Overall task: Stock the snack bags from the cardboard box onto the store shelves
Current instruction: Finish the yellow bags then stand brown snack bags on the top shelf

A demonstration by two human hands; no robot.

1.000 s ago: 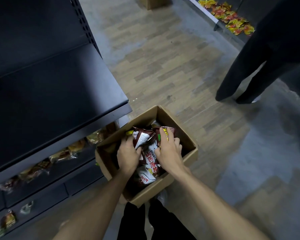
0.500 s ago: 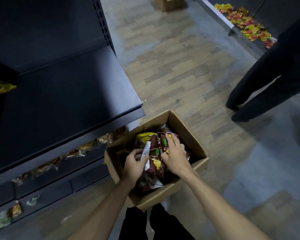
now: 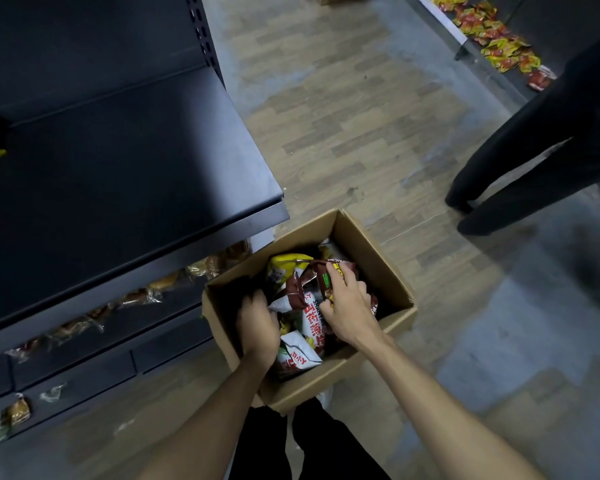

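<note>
On the wood-look floor (image 3: pixel 343 140) beside the dark shelving, both hands are down in an open box of snacks.

The top shelf (image 3: pixel 125 168) juts out bare and black on the left, with wrapped buns (image 3: pixel 136 296) lined along the tier under it; another person's dark trouser legs (image 3: pixel 534 174) stand at the right. The cardboard box (image 3: pixel 371 247) sits just beside the shelf foot, holding the snack bags (image 3: pixel 314 322). The right hand (image 3: pixel 347 306) curls over a maroon bag (image 3: pixel 321 282), fingers gripping its top. The left hand (image 3: pixel 257 327) clutches a bag edge at the pile's left side.
</note>
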